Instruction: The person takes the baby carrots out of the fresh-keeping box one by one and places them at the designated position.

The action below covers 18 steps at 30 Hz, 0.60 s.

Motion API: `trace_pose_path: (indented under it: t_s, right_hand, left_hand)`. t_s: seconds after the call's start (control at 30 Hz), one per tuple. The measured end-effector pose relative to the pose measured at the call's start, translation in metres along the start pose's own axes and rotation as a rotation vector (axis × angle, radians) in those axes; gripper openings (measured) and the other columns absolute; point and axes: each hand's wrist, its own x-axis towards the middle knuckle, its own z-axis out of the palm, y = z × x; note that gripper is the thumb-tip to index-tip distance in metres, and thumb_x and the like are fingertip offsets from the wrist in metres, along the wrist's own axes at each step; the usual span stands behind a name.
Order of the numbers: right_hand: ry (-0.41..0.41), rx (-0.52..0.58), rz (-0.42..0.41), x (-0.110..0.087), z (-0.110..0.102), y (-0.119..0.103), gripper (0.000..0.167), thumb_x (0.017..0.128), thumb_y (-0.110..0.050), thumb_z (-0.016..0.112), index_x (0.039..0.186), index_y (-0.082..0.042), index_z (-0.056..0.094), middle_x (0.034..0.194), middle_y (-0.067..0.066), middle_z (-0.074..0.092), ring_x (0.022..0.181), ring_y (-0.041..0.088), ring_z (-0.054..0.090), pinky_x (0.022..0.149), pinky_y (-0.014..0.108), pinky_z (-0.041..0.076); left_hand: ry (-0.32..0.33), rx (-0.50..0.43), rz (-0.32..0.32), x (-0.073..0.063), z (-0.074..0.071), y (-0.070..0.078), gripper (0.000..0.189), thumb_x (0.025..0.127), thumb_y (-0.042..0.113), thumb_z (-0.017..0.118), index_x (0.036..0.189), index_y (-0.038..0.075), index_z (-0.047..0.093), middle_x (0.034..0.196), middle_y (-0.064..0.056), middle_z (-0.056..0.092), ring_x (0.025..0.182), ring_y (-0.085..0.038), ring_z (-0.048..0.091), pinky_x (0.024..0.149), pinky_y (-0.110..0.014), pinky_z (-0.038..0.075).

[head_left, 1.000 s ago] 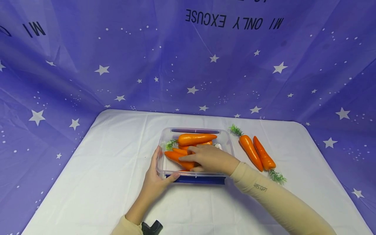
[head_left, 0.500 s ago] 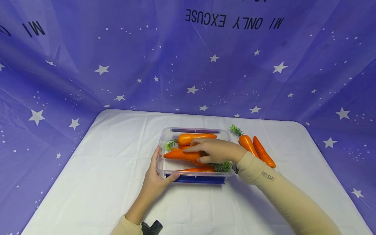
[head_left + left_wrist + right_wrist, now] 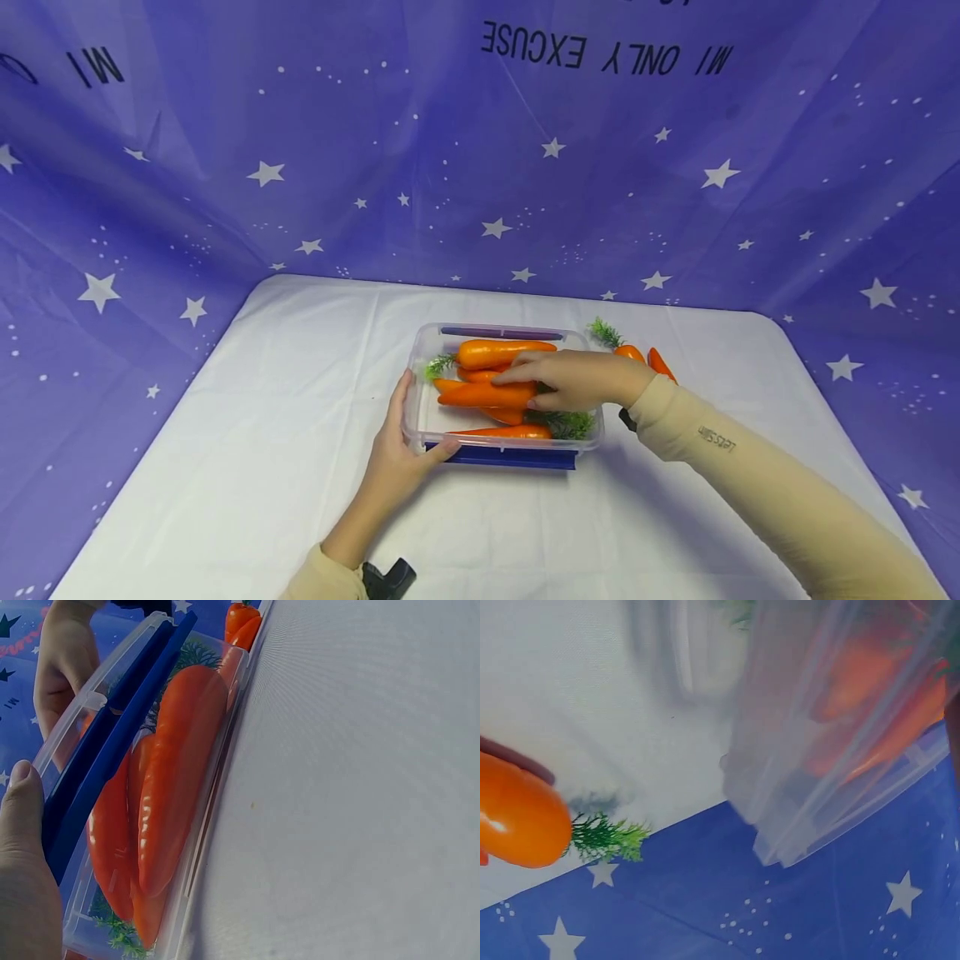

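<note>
A clear plastic food container point(image 3: 414, 417) with blue side latches holds several orange carrots with green tops. My left hand point(image 3: 397, 467) grips its near left corner, thumb on the front edge and fingers along the side. In the left wrist view the thumb point(image 3: 22, 817) lies by the blue latch point(image 3: 112, 742). My right hand point(image 3: 588, 379) reaches in from the right and pinches a carrot point(image 3: 480, 395) that lies across the others, tip to the left. One carrot point(image 3: 506, 353) lies along the back wall, another point(image 3: 510, 432) along the front.
Right of the container, two more carrots lie on the white cloth; one point(image 3: 628, 353) has its green top at the back, and the other point(image 3: 660, 365) is partly behind my right sleeve point(image 3: 750, 458). A purple star-patterned curtain point(image 3: 420, 150) hangs behind the table.
My right hand has shifted to the right and back, and the carrot in it has turned level and slid rightward. The front carrot and its green top have come into sight. My left hand stays put.
</note>
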Motion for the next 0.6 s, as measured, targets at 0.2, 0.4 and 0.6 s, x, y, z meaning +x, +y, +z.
trace_pose_path:
  t_s: [0.2,0.4,0.6]
  right_hand:
    - [0.032,-0.038,-0.097,0.007,-0.001,-0.003,0.058,0.097,-0.01,0.061,0.151,-0.024,0.044,0.136,0.001,0.057,0.112,0.015,0.057,0.098,0.033,0.052]
    - [-0.039,-0.014,-0.032,0.016,-0.004,-0.009,0.058,0.099,-0.008,0.057,0.152,-0.026,0.042,0.15,0.005,0.046,0.124,0.02,0.054,0.105,0.037,0.048]
    - [-0.088,-0.055,0.054,0.024,-0.005,-0.018,0.059,0.097,-0.017,0.06,0.152,-0.027,0.041,0.16,0.01,0.034,0.133,0.025,0.051,0.108,0.044,0.046]
  left_hand:
    - [-0.005,0.002,-0.006,-0.001,-0.001,0.001,0.11,0.076,0.039,0.086,0.157,0.043,0.011,0.165,-0.002,0.023,0.149,-0.033,0.029,0.118,-0.061,0.024]
    - [0.0,-0.002,-0.01,-0.001,-0.001,0.002,0.111,0.075,0.039,0.087,0.156,0.046,0.011,0.165,0.0,0.023,0.149,-0.031,0.03,0.118,-0.06,0.026]
    - [-0.003,0.0,-0.009,-0.002,-0.001,0.001,0.111,0.075,0.04,0.086,0.155,0.048,0.01,0.165,0.001,0.022,0.148,-0.031,0.03,0.118,-0.061,0.027]
